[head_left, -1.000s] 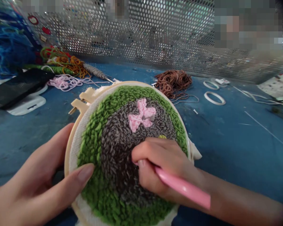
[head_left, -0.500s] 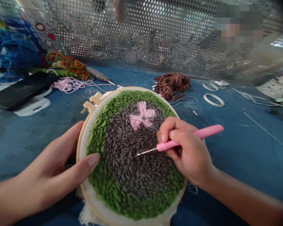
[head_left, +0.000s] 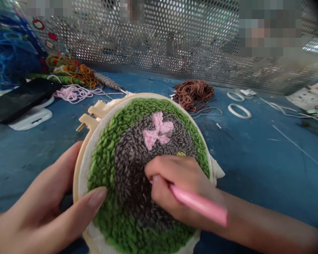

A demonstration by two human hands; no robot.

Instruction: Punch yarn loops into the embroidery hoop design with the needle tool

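Observation:
A round embroidery hoop (head_left: 81, 165) carries looped yarn work: a green ring (head_left: 106, 158), a grey-brown centre (head_left: 132, 165) and a small pink bow shape (head_left: 159, 132). My left hand (head_left: 50, 208) grips the hoop's left rim, thumb pressed on the green loops. My right hand (head_left: 175, 190) is closed around a pink-handled punch needle (head_left: 198, 204). Its tip is hidden under my fingers, down against the grey-brown area.
The blue table (head_left: 254, 155) holds a brown yarn heap (head_left: 194, 91), pink yarn (head_left: 71, 93), orange and green yarn (head_left: 74, 70), blue yarn (head_left: 10, 56), a dark phone (head_left: 18, 98) on white cards, and two white rings (head_left: 240, 110). A perforated metal screen (head_left: 159, 42) stands behind.
Half a second ago the needle was lifted with its metal tip showing and the handle pointing right. Now my right hand has dropped onto the grey-brown yarn, handle pointing toward me, and the hoop sits closer.

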